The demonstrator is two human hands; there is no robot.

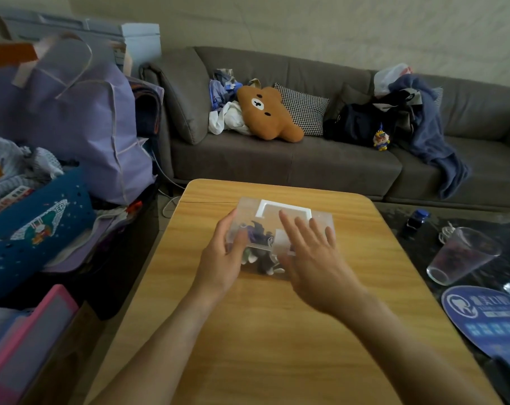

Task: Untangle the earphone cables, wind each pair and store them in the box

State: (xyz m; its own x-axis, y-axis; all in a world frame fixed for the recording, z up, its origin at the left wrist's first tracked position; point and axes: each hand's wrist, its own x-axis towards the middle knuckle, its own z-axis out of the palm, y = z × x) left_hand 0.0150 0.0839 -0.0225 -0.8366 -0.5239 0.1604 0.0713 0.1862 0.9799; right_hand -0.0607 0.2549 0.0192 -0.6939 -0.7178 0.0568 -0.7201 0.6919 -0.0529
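A clear plastic box (pixel 321 219) with a white handle on its lid stands in the middle of the wooden table (pixel 277 331). Dark purple and white earphone cables (pixel 261 233) lie bundled inside and show through the plastic. My left hand (pixel 223 258) grips the box's left side, thumb on the lid. My right hand (pixel 309 258) lies flat on the lid with its fingers spread and straight.
A grey sofa (pixel 277 162) with a bear cushion (pixel 267 114) and clothes stands behind the table. Bags and a purple tote (pixel 81 121) crowd the left. On the dark side table to the right are a drinking glass (pixel 461 255), a small bottle (pixel 417 222) and a blue fan (pixel 487 320).
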